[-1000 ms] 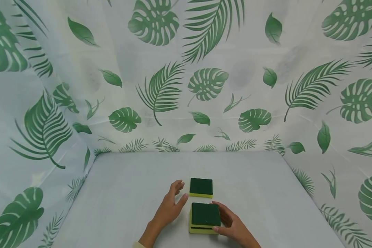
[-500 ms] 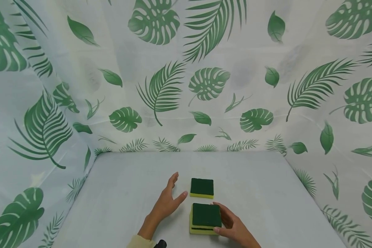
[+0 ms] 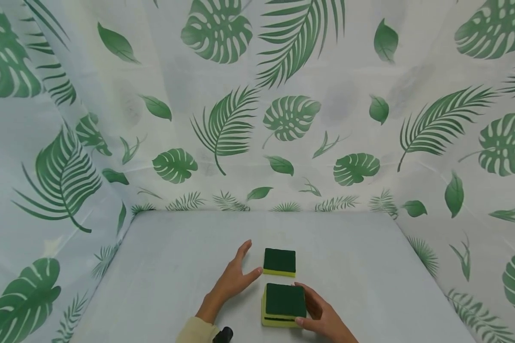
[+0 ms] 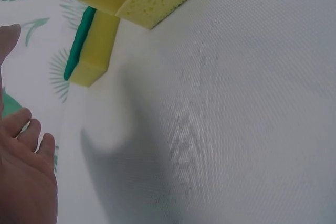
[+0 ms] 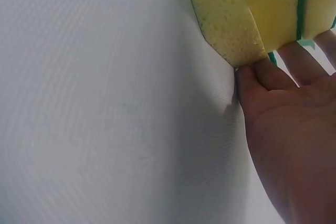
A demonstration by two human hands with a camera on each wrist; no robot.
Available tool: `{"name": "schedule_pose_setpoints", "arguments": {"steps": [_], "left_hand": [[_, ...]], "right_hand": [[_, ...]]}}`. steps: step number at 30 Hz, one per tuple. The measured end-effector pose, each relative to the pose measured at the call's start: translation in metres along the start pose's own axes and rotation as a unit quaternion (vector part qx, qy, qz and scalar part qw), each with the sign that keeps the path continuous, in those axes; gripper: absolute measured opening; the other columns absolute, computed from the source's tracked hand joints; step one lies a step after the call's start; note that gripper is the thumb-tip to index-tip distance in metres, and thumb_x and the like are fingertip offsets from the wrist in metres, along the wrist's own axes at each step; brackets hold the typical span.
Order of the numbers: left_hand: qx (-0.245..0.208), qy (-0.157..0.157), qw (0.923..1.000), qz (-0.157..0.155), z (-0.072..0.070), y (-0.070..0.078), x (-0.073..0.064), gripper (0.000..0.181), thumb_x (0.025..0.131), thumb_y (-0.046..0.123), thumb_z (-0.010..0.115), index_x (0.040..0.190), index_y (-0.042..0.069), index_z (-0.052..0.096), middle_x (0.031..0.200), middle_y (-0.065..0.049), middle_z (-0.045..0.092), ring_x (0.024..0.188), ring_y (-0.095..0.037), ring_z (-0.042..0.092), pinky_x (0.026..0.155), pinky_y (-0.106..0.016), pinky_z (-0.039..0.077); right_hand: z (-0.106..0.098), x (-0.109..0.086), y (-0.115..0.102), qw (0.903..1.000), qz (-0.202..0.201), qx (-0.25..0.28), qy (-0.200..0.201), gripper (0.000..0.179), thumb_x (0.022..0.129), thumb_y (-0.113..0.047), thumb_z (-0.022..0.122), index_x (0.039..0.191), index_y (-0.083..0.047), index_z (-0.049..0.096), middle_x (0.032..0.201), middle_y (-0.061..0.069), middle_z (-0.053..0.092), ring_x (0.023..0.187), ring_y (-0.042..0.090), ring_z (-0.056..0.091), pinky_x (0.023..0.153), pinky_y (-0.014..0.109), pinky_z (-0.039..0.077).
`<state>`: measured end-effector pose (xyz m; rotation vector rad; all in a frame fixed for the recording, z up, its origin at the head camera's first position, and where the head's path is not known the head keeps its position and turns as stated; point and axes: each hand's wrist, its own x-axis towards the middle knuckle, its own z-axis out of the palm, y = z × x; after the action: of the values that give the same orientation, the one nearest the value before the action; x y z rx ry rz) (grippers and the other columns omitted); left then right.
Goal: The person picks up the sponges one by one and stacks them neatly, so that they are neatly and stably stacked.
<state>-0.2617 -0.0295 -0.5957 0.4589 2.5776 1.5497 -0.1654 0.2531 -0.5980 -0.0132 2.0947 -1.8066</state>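
On the white table in the head view is a stack of kitchen sponges, yellow with a dark green scouring pad facing up. My right hand grips the stack's right side, thumb at the front corner and fingers behind. Those fingers lie against the yellow foam in the right wrist view. A single sponge, also green side up, lies just beyond the stack. Left of both, my left hand is held with fingers extended and thumb spread, holding nothing. The left wrist view shows its palm apart from the lone sponge.
White sheeting with green leaf prints rises behind the table and on both sides. A small black object sits by the left sleeve at the bottom edge.
My left hand has straightened its fingers and drawn slightly left, with more of its sleeve now showing. The right hand and the sponges keep their places.
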Motion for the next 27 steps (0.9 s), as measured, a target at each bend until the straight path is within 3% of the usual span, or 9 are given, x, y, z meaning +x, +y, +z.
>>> {"name": "schedule_pose_setpoints", "arguments": {"steps": [15, 27], "left_hand": [[0.005, -0.026, 0.9996, -0.007, 0.007, -0.012, 0.006, 0.092, 0.099, 0.046, 0.075, 0.170, 0.014, 0.027, 0.172, -0.011, 0.034, 0.158, -0.036, 0.031, 0.122, -0.066, 0.028], [0.022, -0.083, 0.9953, -0.045, 0.008, -0.012, 0.016, 0.098, 0.097, 0.054, 0.075, 0.172, 0.019, 0.023, 0.174, -0.010, 0.031, 0.157, -0.038, 0.031, 0.121, -0.067, 0.029]], "right_hand": [[0.000, 0.001, 0.008, 1.0000, 0.002, -0.005, 0.007, 0.087, 0.098, -0.032, 0.081, 0.168, -0.010, 0.034, 0.168, 0.019, 0.038, 0.153, 0.048, 0.036, 0.118, 0.056, 0.038], [0.001, 0.000, 0.007, 0.9999, -0.013, -0.003, -0.005, 0.083, 0.101, -0.026, 0.077, 0.168, -0.005, 0.032, 0.168, 0.021, 0.038, 0.154, 0.046, 0.035, 0.119, 0.053, 0.038]]}}
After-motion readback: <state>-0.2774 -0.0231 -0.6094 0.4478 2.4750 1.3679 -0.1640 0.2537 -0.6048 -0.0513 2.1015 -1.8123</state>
